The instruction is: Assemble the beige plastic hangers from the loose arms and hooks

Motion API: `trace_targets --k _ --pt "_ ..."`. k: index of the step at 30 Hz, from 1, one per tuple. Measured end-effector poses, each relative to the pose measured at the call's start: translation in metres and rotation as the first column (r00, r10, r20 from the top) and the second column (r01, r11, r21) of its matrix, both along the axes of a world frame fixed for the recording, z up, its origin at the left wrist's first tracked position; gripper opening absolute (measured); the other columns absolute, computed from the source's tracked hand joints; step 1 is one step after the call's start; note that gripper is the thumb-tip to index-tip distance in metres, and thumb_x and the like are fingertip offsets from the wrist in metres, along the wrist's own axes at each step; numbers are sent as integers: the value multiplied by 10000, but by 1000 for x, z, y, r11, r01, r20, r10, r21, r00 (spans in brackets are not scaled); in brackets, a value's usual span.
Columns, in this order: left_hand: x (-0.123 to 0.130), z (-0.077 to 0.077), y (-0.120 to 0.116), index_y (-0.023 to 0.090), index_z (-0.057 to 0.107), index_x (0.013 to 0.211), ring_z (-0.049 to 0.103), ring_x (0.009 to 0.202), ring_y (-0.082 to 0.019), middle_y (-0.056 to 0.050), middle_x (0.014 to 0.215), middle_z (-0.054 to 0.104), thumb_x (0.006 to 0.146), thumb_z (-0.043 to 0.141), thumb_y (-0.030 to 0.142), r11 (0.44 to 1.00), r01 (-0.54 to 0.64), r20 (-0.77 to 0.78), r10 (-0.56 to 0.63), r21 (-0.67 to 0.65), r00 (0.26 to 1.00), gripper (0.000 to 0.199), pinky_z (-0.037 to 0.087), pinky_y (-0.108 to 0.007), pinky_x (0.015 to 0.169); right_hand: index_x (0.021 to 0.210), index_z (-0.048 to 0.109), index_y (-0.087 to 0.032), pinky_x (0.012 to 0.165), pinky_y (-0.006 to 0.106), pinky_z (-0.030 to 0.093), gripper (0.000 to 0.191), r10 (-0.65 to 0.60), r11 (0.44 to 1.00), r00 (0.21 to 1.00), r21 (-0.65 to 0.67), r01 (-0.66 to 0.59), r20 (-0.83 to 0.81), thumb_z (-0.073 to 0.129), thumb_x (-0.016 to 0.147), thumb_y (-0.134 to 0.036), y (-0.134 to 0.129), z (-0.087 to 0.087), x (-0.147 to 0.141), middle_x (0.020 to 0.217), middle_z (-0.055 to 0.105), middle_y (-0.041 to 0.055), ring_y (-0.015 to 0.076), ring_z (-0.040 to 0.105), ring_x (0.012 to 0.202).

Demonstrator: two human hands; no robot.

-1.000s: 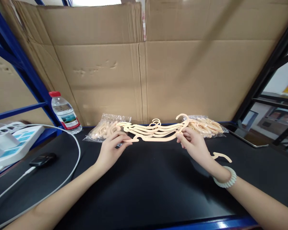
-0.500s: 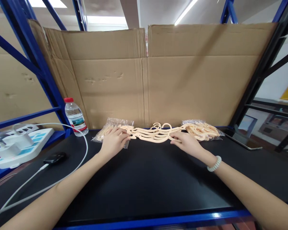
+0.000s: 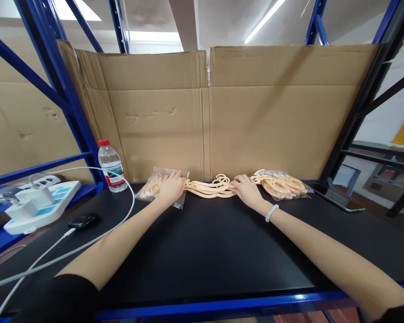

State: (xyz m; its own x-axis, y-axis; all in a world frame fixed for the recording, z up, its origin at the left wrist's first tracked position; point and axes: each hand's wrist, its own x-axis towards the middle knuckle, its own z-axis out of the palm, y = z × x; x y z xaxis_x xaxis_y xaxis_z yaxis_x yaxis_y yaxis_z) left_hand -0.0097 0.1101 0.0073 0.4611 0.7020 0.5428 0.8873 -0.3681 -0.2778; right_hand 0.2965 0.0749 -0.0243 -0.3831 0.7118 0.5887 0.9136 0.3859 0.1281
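Observation:
A stack of several beige clothes hangers (image 3: 208, 189) lies on the black tabletop, with the hooks pointing toward the back. My left hand (image 3: 173, 186) closes over the left ends of the stack and covers part of a clear plastic bag (image 3: 152, 187) of beige hangers. On the other side my right hand (image 3: 246, 189), wearing a beaded bracelet on the wrist, has its fingers curled on the stack right of the hooks. A second clear bag of hangers (image 3: 284, 185) lies farther right, with hanger ends showing between it and my right hand. My fingertips are partly hidden.
A water bottle (image 3: 111, 167) stands at the back left. White cables (image 3: 97, 244), a small black device (image 3: 84, 220) and a power strip (image 3: 59, 199) lie on the left. A phone (image 3: 338, 197) rests at the back right. Cardboard sheets (image 3: 161, 121) wall the back.
Both hands have stayed at the hanger stack. My right hand has shifted left along it, closer to the hooks, and the stacked hangers look bunched closer together. The camera view has shifted slightly.

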Motion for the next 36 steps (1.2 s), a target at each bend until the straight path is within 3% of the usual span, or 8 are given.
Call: trace_targets --k 4,13,18,21,26,31,36 --pt "6 -1 -13 173 676 1092 555 1084 -321 -133 1141 661 882 574 194 999 39 -44 -39 2 998 235 423 -420 831 1076 643 -170 875 403 402 181 5 999 1000 31 -6 18 579 907 -182 -3 -3 3 1113 614 130 285 503 1051" --pt "15 -11 -30 151 662 1025 608 997 -292 -140 1057 688 928 515 182 985 170 -79 -171 -14 982 179 449 -402 812 1112 630 -167 898 427 428 236 24 1000 999 12 -24 34 621 884 -228 -3 -11 7 1113 613 138 295 523 1050" --pt "25 -16 -35 175 649 1032 602 1015 -246 -86 1039 683 914 580 348 945 321 -106 -327 -68 939 220 462 -346 830 1191 593 -153 956 438 427 347 32 999 999 -27 -31 26 653 866 -259 -1 -12 7 1191 600 156 298 529 1125" --pt "32 -18 -34 182 661 945 598 1012 -234 -74 1050 678 919 575 286 924 371 -120 -380 -90 917 138 456 -339 825 1265 548 -149 1009 487 396 427 24 998 1000 -62 -22 19 646 872 -283 1 -13 8 1249 590 175 313 524 1181" --pt "34 -20 -28 175 668 926 587 1010 -241 -82 1035 671 927 534 206 914 395 -116 -404 -93 907 137 445 -359 837 1201 578 -184 1053 574 324 318 35 992 999 -122 -32 27 610 897 -272 -2 -8 13 1147 656 130 293 582 1113" --pt "31 -20 -31 171 668 919 588 994 -235 -89 1029 668 946 496 232 900 422 -135 -433 -106 891 184 451 -365 842 1065 616 -201 1065 575 296 180 79 988 996 -136 -74 32 621 890 -241 -13 0 16 1080 673 93 261 595 1074" --pt "30 -13 -37 150 652 955 576 1026 -254 -121 1038 665 953 438 200 897 432 -164 -441 -93 882 220 439 -390 897 1042 622 -202 1068 543 298 180 126 985 991 -124 -120 37 653 871 -251 -26 2 17 1080 672 83 252 580 1088"
